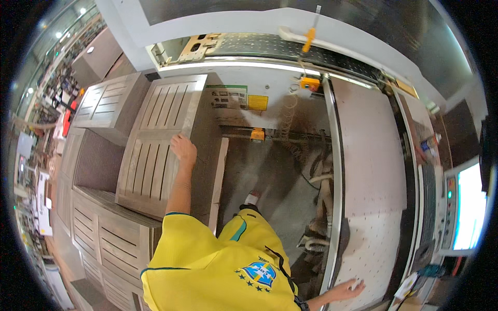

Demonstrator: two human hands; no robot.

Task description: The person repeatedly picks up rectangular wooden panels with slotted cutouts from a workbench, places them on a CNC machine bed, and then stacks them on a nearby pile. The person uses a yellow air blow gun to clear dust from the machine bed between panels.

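Note:
My left hand (184,148) rests on the top slotted wooden panel (154,142), close to its right edge, with the fingers loosely bent over the surface and the thumb side hard to make out. The panel is grey-brown, with rows of long narrow slots, and lies on top of a tall stack. Low on the right, my right hand (346,291) hovers over or lightly touches the pale dotted machine bed (369,243); its fingers are apart and hold nothing.
More stacked slotted panels (104,233) stand at the left. A large pale board (369,150) lies on the machine bed. Ahead is a white machine with a coiled hose (289,116) and yellow fittings (309,84). A lit screen (469,207) stands far right; hoses hang below the bed.

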